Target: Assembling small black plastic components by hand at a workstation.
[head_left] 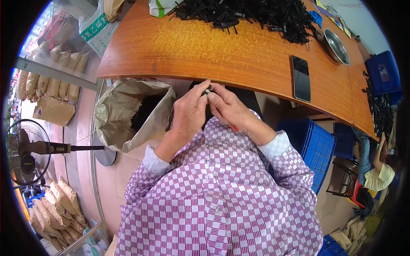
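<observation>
Just off the near edge of the wooden table (141, 51), my two hands meet over my lap. My left hand (189, 109) pinches a small black piece (208, 91) with a pale spot on it, mostly covered by the fingertips. Thumb and forefinger of my right hand (232, 109) close on the same piece from the other side. Below the right palm pokes out a thin red end (233, 127) of something whose rest is hidden. A large heap of black plastic parts (256, 15) lies on the table's far side.
An open paper sack (112, 117) with black contents stands left of my hands. On the table are a phone (301, 79) and a metal bowl (336, 47). A fan (27, 153) stands left, a blue crate (318, 147) right. Another person (380, 176) sits at far right.
</observation>
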`<action>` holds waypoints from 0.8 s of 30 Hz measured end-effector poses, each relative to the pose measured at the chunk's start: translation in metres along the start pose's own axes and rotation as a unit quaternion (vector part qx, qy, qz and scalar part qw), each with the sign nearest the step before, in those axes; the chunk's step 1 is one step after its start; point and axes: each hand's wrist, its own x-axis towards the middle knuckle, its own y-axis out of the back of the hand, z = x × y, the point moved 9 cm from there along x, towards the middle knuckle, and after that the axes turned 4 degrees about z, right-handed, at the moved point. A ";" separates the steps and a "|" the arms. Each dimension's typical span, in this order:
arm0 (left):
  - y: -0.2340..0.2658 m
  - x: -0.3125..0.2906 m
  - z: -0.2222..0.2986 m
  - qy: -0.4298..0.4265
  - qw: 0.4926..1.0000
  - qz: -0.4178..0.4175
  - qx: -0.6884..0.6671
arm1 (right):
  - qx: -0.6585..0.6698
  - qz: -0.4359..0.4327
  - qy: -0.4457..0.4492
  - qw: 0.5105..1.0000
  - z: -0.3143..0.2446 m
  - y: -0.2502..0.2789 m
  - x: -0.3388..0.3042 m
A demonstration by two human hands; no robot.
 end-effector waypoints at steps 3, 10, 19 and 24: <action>0.026 -0.001 -0.031 0.076 0.997 -0.020 -0.008 | -0.154 -0.054 0.023 0.986 0.002 0.014 0.038; 0.136 -0.024 -0.093 0.044 0.957 0.049 0.283 | -0.581 0.282 0.102 0.756 -0.066 0.166 0.131; 0.077 0.010 -0.049 -0.009 0.990 0.040 0.136 | -0.665 0.277 0.136 0.680 -0.047 0.213 0.187; 0.012 0.043 -0.010 0.026 0.999 -0.028 -0.019 | -0.128 0.196 -0.133 0.963 -0.017 0.185 0.117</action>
